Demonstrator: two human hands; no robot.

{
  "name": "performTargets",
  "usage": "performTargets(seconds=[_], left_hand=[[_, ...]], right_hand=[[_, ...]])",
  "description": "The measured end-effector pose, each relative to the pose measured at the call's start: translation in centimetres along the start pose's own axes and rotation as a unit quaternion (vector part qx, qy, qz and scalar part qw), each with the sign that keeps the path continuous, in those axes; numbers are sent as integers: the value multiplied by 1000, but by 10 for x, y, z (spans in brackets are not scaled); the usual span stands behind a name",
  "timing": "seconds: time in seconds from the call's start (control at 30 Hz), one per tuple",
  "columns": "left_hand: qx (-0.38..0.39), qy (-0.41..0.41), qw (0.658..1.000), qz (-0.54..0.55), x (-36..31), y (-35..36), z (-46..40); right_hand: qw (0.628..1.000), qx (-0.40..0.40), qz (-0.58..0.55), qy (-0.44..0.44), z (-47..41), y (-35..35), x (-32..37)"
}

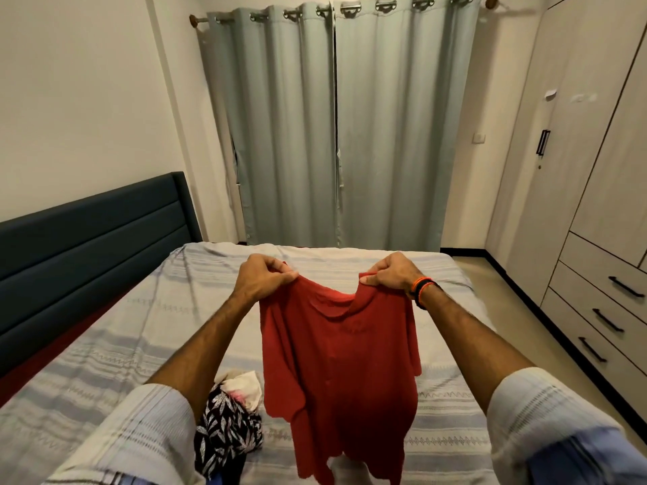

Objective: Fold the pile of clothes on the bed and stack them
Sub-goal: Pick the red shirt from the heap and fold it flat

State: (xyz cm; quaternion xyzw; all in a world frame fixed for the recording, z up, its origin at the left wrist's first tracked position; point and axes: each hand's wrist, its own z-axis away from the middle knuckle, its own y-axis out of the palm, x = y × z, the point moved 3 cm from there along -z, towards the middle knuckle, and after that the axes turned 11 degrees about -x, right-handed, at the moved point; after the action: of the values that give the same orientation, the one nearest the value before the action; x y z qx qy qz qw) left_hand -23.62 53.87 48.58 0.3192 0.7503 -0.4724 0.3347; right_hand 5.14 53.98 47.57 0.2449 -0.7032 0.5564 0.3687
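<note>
Red t-shirt held up in the air over the bed, hanging full length, hem down near the bottom edge of frame. Neckline sags between the two grip pts; one short sleeve droops on each side.

Left hand: fingers curled, pinching the shirt's left shoulder seam. Right hand: same, thumb + fingers pinching the right shoulder. Both hands roughly level, apart, arms stretched fwd. Orange/black wristband on the right wrist. Pale striped sleeves on both forearms.

Rest of the pile sits on the bed below-left of the shirt: black garment w/ white leaf print, crumpled, w/ a white cloth w/ pinkish patch on top of it. Shirt's lower left edge overlaps them in view; can't tell if touching.

Bed has a grey striped sheet w/ zigzag bands, dark blue padded headboard on the left side. Grey eyelet curtains, drawn shut, on a rod at the far wall. Wardrobe w/ black handles + three drawers on the right.
</note>
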Motion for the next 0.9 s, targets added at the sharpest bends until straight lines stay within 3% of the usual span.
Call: performTargets(seconds=[0.1,0.3,0.4,0.5,0.63,0.9], left_hand=[[-38,-23,999,14,14,-9,-2],[24,-17,999,-21,23,-20,-12],[24,5,999,-28,19,-24,-11],[40,23,998,42,12,-27,-7],[89,20,991,95,3,-32,0],[90,5,988,127,0,-37,5]], right_hand=[[998,-52,-21,-20,-2,-13,-8],[990,-87,-63,-88,-3,-39,-11],[989,-75,-86,-97,-4,-44,-14],[988,-62,-99,-101,-6,-46,-17],[984,-42,-143,-103,-1,-53,-12],[979,-42,-168,-106,5,-57,-8]])
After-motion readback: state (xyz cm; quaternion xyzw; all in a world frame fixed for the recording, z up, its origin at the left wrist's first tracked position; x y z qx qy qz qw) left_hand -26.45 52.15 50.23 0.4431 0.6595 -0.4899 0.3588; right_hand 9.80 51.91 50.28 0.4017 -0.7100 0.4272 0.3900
